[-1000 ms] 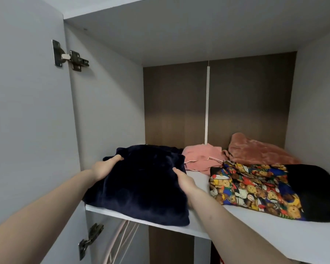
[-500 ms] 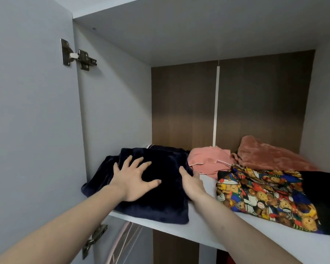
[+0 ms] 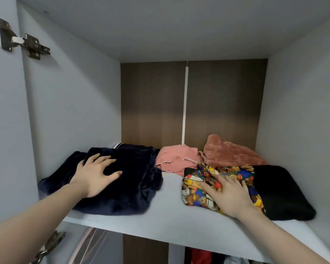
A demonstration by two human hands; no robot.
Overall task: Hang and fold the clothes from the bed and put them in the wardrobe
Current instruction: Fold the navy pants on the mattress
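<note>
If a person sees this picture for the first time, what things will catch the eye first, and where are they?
The bright bear-print garment at the right front of the shelf stands out most, with the right hand lying flat on it. On the left, the left hand presses a dark navy garment that overhangs the shelf's front edge a little. Two pink garments sit behind, against the brown back wall.

white wardrobe shelf [image 3: 171, 223], navy folded garment [image 3: 126, 187] at left, pink garment [image 3: 175, 159] and rust fleece [image 3: 229, 151] at back, bear-print garment [image 3: 198, 185] and black garment [image 3: 282, 193] at right
</note>
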